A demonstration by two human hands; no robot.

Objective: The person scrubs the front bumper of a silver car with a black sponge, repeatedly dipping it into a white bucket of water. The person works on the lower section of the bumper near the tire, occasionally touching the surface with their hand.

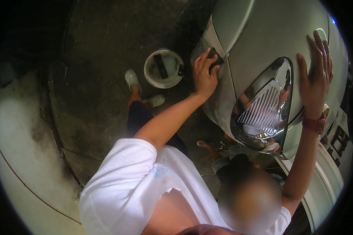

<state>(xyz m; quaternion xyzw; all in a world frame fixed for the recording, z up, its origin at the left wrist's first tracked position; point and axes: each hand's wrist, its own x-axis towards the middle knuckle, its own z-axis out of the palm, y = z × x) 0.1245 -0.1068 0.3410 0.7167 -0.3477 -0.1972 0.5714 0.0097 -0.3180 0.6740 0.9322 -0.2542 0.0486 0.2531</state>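
My left hand [206, 74] is closed around a small dark block [214, 56], pressing it to the side of a pale car body [259, 43], near a panel seam. Part of the block is covered by my fingers. Farther right, my right hand [317, 76] lies flat on the same bodywork, its fingers spread and holding nothing. A red watch [314, 124] is on that wrist. Between my hands sits a shiny chrome-edged headlight [262, 105] with ribbed glass.
On the dark floor [102, 51] left of the car stands a round bucket [146, 64] with cloudy liquid and a dark strip inside. My feet in light clogs [132, 80] are beside it. Another person [239, 166] is low down near the car's front, head blurred.
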